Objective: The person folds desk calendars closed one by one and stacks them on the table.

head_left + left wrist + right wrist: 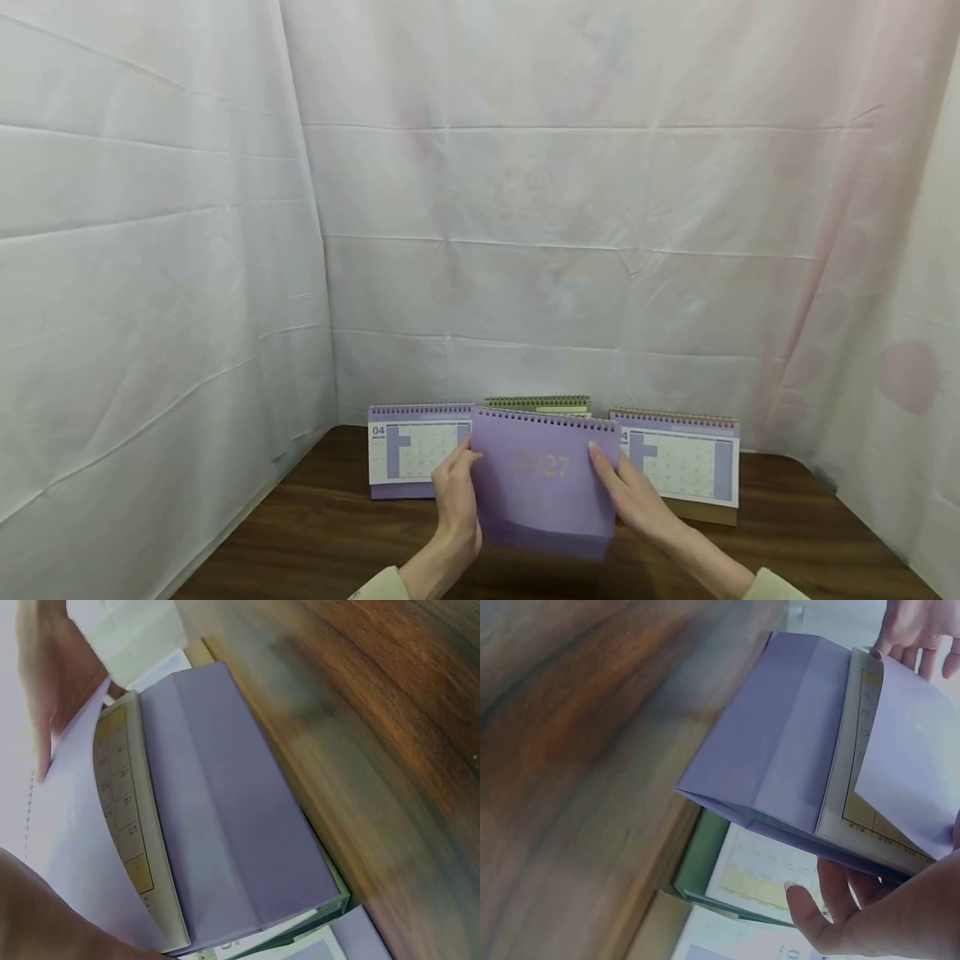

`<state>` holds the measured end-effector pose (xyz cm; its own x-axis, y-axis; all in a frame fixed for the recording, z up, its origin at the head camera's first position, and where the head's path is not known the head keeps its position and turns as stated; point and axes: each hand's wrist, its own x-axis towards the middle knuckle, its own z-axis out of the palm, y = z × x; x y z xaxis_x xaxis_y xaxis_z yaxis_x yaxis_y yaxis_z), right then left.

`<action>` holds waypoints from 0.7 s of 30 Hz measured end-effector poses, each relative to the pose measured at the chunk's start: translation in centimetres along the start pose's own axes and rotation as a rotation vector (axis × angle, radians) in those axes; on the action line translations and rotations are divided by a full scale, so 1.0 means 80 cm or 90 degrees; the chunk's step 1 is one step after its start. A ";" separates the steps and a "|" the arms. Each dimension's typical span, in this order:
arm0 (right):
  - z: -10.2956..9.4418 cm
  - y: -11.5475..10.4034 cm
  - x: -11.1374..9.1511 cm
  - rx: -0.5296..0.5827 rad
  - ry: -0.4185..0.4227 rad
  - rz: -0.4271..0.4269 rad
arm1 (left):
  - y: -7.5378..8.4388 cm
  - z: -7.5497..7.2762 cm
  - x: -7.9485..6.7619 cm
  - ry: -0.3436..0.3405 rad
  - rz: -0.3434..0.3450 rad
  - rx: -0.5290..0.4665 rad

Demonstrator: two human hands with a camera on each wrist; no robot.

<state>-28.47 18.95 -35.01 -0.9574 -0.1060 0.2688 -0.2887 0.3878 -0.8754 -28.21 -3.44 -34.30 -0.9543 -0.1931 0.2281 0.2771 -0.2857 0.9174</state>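
A purple spiral-bound desk calendar (545,479) with "2027" in gold on its cover is held up between both hands, above the table. My left hand (457,498) grips its left edge, and my right hand (633,496) grips its right edge with the thumb on the front cover. In the right wrist view, fingers of the right hand (885,915) reach behind the calendar. The cover (911,742) lifts away at the bottom, showing a page (124,802) with a yellow-edged grid. The folded purple base (232,810) hangs below.
Behind stand a purple calendar (408,450) on the left, a green one (537,403) in the middle, mostly hidden, and one with a brown base (697,467) on the right. The wooden table (322,517) meets white curtains (480,183) at the back and sides.
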 end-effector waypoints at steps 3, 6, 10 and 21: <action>0.000 -0.004 0.001 -0.045 0.025 -0.005 | 0.000 -0.002 0.001 -0.003 -0.007 -0.008; -0.001 -0.007 0.001 -0.074 0.034 0.002 | 0.002 -0.003 0.003 -0.007 -0.023 0.004; -0.003 -0.010 0.002 -0.090 0.031 0.024 | 0.006 -0.003 0.005 -0.021 -0.050 0.040; -0.012 0.003 0.002 -0.127 -0.091 0.063 | 0.002 -0.010 0.008 -0.068 -0.143 0.193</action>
<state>-28.69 19.92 -34.77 -0.9768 -0.1814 0.1134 -0.1989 0.5745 -0.7940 -28.71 -4.40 -34.24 -0.9982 -0.0533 0.0288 0.0297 -0.0159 0.9994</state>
